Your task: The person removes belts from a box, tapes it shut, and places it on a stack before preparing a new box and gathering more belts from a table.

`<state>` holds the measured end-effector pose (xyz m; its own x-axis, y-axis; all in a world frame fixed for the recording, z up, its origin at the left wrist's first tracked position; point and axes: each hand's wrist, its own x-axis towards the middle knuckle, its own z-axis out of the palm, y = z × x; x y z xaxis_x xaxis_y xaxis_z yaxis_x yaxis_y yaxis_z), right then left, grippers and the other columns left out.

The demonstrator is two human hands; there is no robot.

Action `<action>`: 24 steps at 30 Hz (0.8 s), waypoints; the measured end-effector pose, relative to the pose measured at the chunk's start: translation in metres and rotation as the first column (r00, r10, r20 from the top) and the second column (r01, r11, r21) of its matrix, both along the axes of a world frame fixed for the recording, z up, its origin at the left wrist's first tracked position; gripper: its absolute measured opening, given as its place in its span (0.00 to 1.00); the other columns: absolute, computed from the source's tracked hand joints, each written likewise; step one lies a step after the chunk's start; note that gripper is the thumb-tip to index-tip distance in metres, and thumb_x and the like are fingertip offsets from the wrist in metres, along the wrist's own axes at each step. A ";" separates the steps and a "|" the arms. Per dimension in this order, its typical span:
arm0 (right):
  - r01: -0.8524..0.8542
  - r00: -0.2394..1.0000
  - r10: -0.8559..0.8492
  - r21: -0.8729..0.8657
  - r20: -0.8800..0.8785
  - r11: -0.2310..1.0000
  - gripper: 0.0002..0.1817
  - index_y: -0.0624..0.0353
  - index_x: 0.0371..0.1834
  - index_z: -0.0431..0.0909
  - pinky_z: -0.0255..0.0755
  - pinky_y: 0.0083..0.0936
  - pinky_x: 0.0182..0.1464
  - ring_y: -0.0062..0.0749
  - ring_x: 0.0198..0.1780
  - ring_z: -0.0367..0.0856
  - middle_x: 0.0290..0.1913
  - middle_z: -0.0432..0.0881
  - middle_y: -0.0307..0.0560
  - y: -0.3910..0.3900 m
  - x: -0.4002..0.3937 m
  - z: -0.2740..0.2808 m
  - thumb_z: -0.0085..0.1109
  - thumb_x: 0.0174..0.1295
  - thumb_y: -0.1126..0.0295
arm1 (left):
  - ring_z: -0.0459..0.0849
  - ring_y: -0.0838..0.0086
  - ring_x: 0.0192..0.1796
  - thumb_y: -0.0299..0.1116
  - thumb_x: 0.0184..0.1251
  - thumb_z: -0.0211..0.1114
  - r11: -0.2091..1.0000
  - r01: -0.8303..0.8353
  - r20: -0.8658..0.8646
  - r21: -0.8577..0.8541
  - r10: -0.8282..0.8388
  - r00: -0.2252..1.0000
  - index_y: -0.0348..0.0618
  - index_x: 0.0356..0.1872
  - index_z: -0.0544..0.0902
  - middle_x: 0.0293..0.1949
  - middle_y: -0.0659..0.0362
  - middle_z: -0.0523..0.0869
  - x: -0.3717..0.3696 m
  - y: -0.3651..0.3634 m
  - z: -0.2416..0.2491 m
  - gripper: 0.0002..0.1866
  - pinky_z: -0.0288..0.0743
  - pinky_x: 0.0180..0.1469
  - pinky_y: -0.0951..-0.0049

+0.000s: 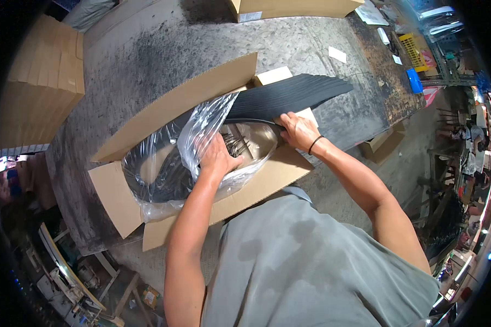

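Note:
An open cardboard box [267, 188] lies on the table in front of me, lined with a clear plastic bag [202, 122]. Inside the bag are looped black ribbed strips [174, 174], and a flat bundle of black strips [294, 95] extends out past the box's right end. My left hand [221, 155] reaches into the box against the plastic, thumb spread from the fingers; its fingertips are partly covered by the film. At the box's right end my right hand [300, 131], with a dark band on the wrist, has its fingers curled at the bundle's lower edge.
Stacked flat cardboard [43, 82] stands at the left. Another carton [300, 8] sits at the table's far edge. A white paper slip [337, 54], a blue object [414, 80] and a yellow basket [412, 52] lie to the right. An open carton [384, 143] is on the floor.

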<state>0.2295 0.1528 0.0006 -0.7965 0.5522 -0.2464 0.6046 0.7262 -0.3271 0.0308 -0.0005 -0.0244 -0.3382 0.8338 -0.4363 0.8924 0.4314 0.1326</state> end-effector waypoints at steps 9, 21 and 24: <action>-0.184 0.974 0.146 0.226 0.174 0.957 0.60 0.48 0.71 0.44 0.52 0.53 0.63 0.55 0.68 0.51 0.68 0.52 0.57 0.058 -0.030 0.007 0.74 0.34 0.54 | 0.57 0.52 0.67 0.65 0.36 0.67 0.993 0.030 -0.005 0.113 -0.030 1.000 0.32 0.64 0.57 0.64 0.40 0.60 -0.003 -0.002 0.005 0.58 0.47 0.67 0.53; -0.303 0.947 0.243 0.335 0.209 0.892 0.38 0.65 0.61 0.60 0.63 0.37 0.50 0.40 0.50 0.69 0.47 0.70 0.50 0.011 -0.028 0.017 0.60 0.46 0.61 | 0.70 0.49 0.59 0.60 0.54 0.59 0.942 -0.063 0.181 0.330 0.003 0.984 0.33 0.61 0.63 0.57 0.39 0.70 -0.022 0.014 -0.012 0.43 0.63 0.60 0.57; -0.234 0.963 0.165 0.350 0.215 0.907 0.35 0.67 0.62 0.58 0.63 0.38 0.50 0.39 0.49 0.70 0.47 0.71 0.50 0.002 -0.026 0.015 0.54 0.50 0.64 | 0.73 0.50 0.56 0.57 0.58 0.57 0.932 -0.012 0.068 0.363 -0.014 0.998 0.34 0.58 0.67 0.54 0.39 0.73 -0.023 0.016 -0.038 0.37 0.68 0.57 0.58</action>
